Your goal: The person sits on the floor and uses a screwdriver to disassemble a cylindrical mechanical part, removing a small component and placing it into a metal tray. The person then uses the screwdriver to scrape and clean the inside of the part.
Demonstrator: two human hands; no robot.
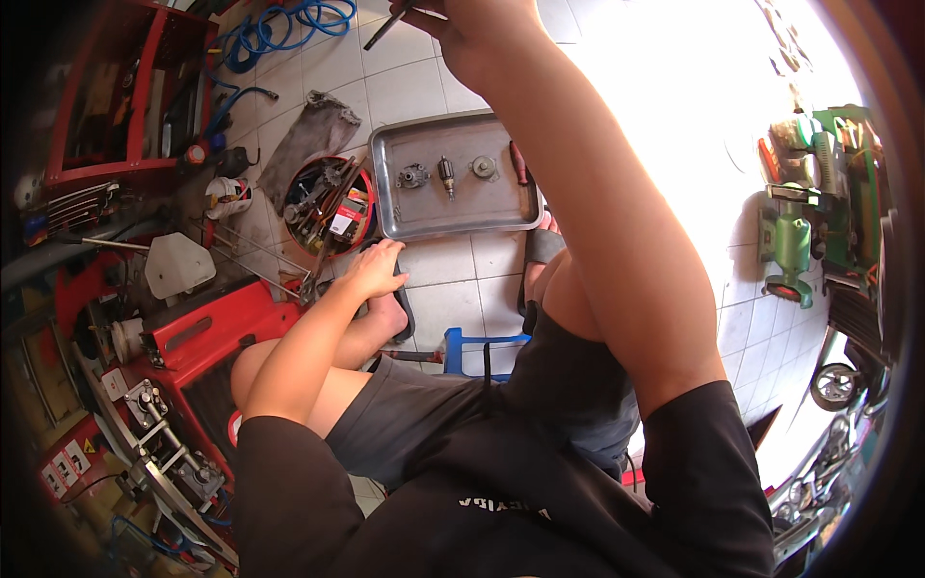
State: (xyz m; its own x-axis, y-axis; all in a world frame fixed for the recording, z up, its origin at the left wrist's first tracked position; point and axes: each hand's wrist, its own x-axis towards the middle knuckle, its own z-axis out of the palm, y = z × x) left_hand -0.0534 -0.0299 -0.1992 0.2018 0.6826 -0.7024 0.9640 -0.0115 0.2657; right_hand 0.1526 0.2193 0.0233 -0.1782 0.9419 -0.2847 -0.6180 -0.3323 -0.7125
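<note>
At the top edge, my right hand (458, 43) grips a dark slim tool (383, 32), partly out of view, with its tip pointing down-left. My left hand (376, 267) hovers by my left foot, just below the tray’s near left corner, fingers loosely apart and holding nothing. A steel tray (397, 223) lies on the tiles. On it are a small metal housing (412, 175), a cylindrical metal part (447, 178), a round flanged part (484, 167) and a red-handled tool (517, 162).
A red tub (313, 239) of tools stands left of the tray beside a grey rag (310, 135). A blue hose (279, 34), red cabinet (135, 159) and red metal equipment (207, 332) line the left. A green machine (792, 241) stands right. A blue stool (458, 352) is beneath me.
</note>
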